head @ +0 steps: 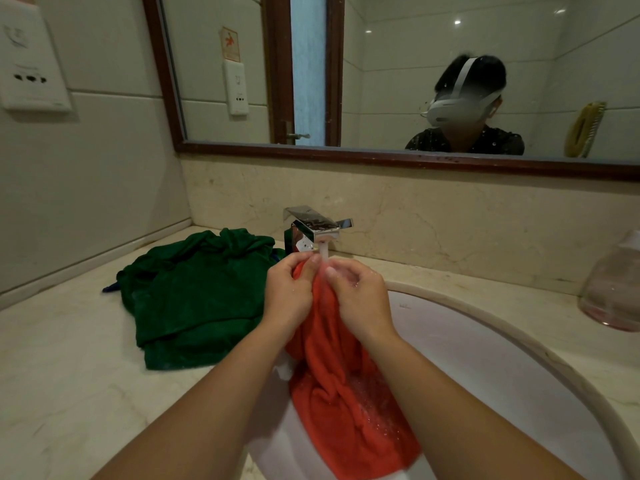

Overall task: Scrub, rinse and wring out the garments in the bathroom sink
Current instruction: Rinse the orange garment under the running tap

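Observation:
An orange-red garment hangs wet into the white sink. My left hand and my right hand both grip its bunched top edge, side by side, right under the chrome faucet. A thin stream of water runs from the spout onto the cloth between my thumbs. A dark green garment lies crumpled on the counter to the left of the sink.
A beige marble counter surrounds the sink. At the right edge stands a clear container with pink liquid. A framed mirror hangs above the backsplash, and a wall box sits high on the left.

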